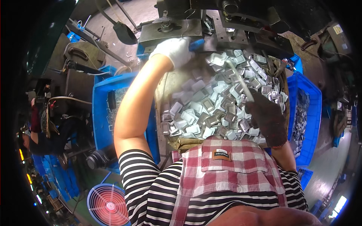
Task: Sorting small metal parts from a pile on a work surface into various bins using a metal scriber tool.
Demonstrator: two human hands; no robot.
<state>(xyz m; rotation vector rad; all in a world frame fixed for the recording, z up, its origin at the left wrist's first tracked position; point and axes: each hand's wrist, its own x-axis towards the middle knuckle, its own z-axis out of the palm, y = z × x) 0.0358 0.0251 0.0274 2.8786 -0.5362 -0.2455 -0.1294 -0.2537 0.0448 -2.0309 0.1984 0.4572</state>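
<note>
My left hand (171,51), in a white glove, reaches to the press edge at the top of the work surface. Its fingers are partly hidden and blurred, closed around a blue stick-like object (196,45) that pokes out on the right. My right hand (267,116), in a dark glove, grips a slim, ribbed metal rod (241,81). The rod slants up and left over a heap of small, shiny, rectangular metal pieces (211,109). At its far end is a pale metal piece (217,59); whether they are joined I cannot tell.
Metal press blocks (171,31) stand along the far side. A blue crate (98,113) is at the left, and another blue crate (315,113) with metal pieces is at the right. A round fan (109,205) stands at lower left. A person's arm (34,116) shows at far left.
</note>
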